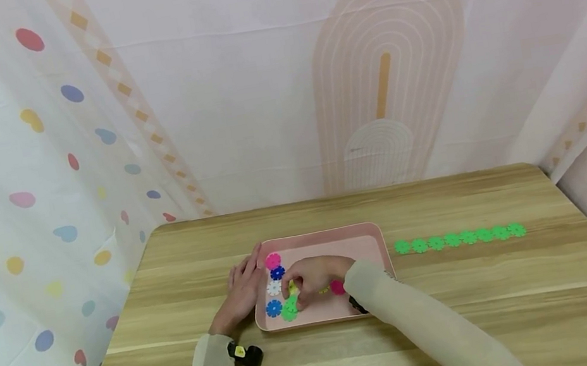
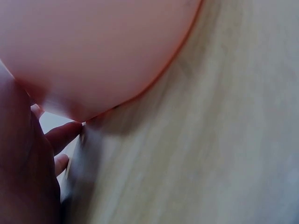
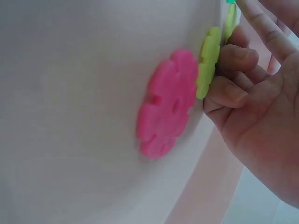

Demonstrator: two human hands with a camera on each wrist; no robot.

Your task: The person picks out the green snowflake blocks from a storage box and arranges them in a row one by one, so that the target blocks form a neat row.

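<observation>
In the head view, my left hand (image 1: 243, 293) rests at the left side of a pink tray (image 1: 325, 237), fingers along its rim. The left wrist view shows its fingers (image 2: 65, 135) touching the tray's edge. My right hand (image 1: 313, 276) reaches down into the tray's left part, thumb and index finger pinching at a green snowflake disc (image 1: 290, 305). Another green disc (image 1: 289, 315) overlaps it. In the right wrist view, the other fingers (image 3: 226, 93) curl beside a yellow disc (image 3: 209, 63), with a pink disc (image 3: 170, 105) nearer the camera.
Along the tray's left side lie a pink disc (image 1: 273, 260), a dark blue disc (image 1: 277, 273), a white disc (image 1: 273, 288) and a blue disc (image 1: 274, 308). A row of several joined green discs (image 1: 460, 238) lies right of the tray on the wooden table (image 1: 465, 322).
</observation>
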